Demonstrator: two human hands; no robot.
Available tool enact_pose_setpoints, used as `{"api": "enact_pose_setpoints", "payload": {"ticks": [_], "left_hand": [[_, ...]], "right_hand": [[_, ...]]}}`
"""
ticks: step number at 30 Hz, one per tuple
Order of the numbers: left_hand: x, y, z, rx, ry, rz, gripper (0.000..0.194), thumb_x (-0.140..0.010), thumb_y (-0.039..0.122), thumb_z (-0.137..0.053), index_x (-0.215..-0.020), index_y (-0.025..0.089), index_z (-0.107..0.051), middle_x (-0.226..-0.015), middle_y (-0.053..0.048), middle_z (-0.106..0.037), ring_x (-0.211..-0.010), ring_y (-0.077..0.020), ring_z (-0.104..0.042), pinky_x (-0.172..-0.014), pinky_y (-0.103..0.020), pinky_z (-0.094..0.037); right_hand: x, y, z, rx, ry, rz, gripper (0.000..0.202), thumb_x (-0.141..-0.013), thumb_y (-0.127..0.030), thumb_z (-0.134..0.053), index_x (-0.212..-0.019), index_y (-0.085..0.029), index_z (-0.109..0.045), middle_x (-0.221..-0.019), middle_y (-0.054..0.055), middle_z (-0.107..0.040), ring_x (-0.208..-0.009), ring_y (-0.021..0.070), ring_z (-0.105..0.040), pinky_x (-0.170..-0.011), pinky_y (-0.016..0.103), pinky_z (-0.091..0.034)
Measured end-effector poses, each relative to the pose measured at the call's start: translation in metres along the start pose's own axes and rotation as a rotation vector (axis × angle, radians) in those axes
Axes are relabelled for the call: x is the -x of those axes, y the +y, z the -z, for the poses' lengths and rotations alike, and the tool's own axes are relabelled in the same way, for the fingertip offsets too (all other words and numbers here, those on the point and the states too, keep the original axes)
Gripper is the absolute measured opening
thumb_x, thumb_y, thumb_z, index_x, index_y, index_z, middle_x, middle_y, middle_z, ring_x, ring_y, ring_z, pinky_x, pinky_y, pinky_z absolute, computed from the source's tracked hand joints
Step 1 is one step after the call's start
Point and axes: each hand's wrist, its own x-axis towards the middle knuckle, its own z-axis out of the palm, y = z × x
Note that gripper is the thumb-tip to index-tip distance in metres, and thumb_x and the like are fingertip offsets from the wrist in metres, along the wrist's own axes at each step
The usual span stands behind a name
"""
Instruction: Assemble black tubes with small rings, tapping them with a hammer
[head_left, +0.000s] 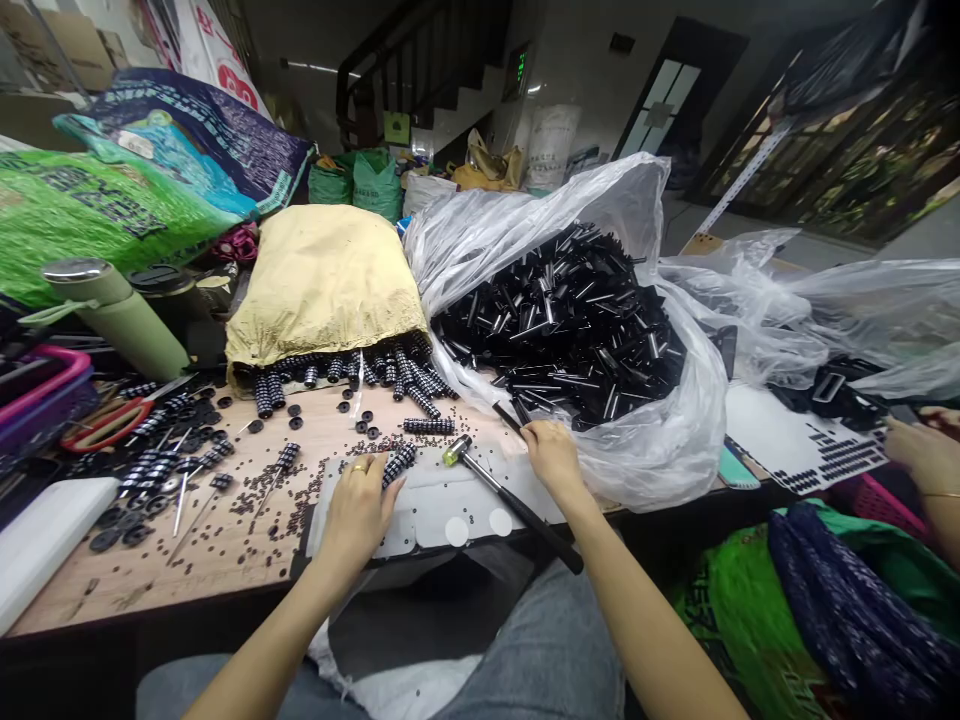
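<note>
My left hand [360, 505] is at the left part of the grey-white board [431, 520], its fingers round a black-and-white ribbed cylinder [400, 463]. Pinched in my right hand [551, 455] is a thin black piece [508, 416], at the front edge of the clear plastic bag [645, 465] full of black plastic parts [577, 320]. Between my hands a hammer [517, 508] lies diagonally, its head toward the upper left. Another ribbed cylinder [428, 426] rests behind the board. Two white discs [457, 531] are near the board's front edge.
A yellow sack [330, 280] spills ribbed cylinders behind my left hand. Small black rings, metal rods and orange-handled scissors [109, 424] lie at left, near a green bottle [120, 315]. At far right, another person's hands [926, 455] are beside a white sheet [795, 440].
</note>
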Motion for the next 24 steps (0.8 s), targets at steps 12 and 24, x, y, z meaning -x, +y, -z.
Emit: {"api": "enact_pose_setpoints", "payload": {"ticks": [12,24], "left_hand": [[0.005,0.048,-0.006,1.092,-0.28,0.329,0.031,-0.073,0.041,-0.055,-0.058,0.014,-0.049,-0.051,0.004,-0.043,-0.048,-0.0089,-0.042,-0.046,-0.021,-0.033],[-0.033,0.007,-0.017,-0.017,-0.113,0.057,0.041,-0.078,0.015,-0.043,-0.119,0.011,-0.045,-0.1,-0.015,-0.055,-0.097,-0.0267,-0.048,-0.081,-0.041,-0.039]], "right_hand": [[0.077,-0.095,-0.006,-0.529,-0.366,0.245,0.075,-0.06,-0.053,-0.066,-0.123,-0.021,-0.042,-0.118,0.01,-0.05,-0.106,0.0247,-0.048,-0.088,0.039,-0.041],[0.07,-0.045,-0.04,-0.19,-0.275,0.223,0.092,-0.057,-0.053,-0.067,-0.13,-0.012,-0.03,-0.132,0.017,-0.035,-0.123,0.028,-0.031,-0.101,0.044,-0.028]]}}
